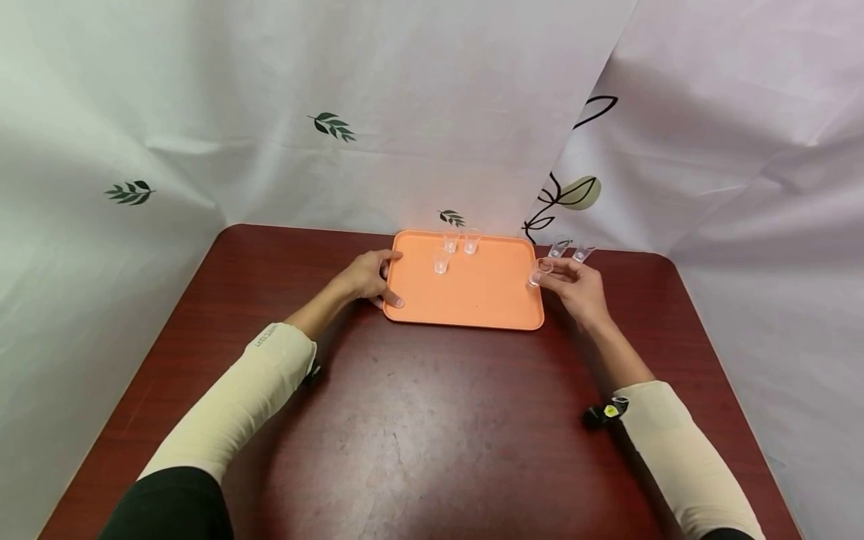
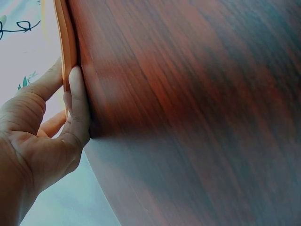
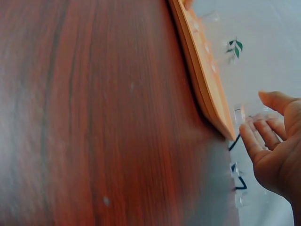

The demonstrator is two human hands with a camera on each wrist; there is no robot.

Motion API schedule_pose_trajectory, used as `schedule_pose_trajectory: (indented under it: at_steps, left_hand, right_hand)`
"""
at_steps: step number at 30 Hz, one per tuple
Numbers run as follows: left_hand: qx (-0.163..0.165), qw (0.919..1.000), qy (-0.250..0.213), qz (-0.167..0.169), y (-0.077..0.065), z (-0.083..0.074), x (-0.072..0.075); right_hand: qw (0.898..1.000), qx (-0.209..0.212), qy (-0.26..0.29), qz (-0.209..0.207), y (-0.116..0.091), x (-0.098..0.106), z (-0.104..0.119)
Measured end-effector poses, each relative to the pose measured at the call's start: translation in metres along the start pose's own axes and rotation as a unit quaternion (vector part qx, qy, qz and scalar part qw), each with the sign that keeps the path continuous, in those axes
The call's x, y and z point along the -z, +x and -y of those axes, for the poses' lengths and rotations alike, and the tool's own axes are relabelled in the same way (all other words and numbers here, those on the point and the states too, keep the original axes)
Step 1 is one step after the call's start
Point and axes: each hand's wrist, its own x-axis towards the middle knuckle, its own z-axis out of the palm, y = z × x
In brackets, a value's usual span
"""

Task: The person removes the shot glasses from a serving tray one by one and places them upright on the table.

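An orange tray lies near the far edge of the table. My left hand grips its left end, the thumb over the rim and other fingers below, as the left wrist view shows at the tray edge. Between thumb and fingers my right hand pinches a small clear plastic cup, held over the tray's right end. Three similar cups are on the tray: one at the back, a second cup beside it, and a third cup slightly nearer.
Just right of the tray, two more clear cups stand at the table's back edge, one cup left of the other cup. A white curtain with leaf prints hangs right behind the dark red wooden table.
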Motion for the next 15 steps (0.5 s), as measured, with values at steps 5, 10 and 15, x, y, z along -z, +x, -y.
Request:
schedule_pose_trajectory:
  at_steps: [5,10,15]
  left_hand:
    - [-0.002,1.0000,0.001,0.001,0.000,0.000,0.001]
    - [-0.001,1.0000,0.001,0.003,0.000,-0.001,0.001]
    - [0.002,1.0000,0.002,0.006,0.000,0.000,0.001]
  right_hand:
    - [1.000,0.007,0.016,-0.021,0.003,0.009,-0.002]
    - [0.999,0.001,0.013,-0.044,0.005,0.019,-0.004]
    - [0.998,-0.017,0.008,-0.062,0.008,0.032,-0.006]
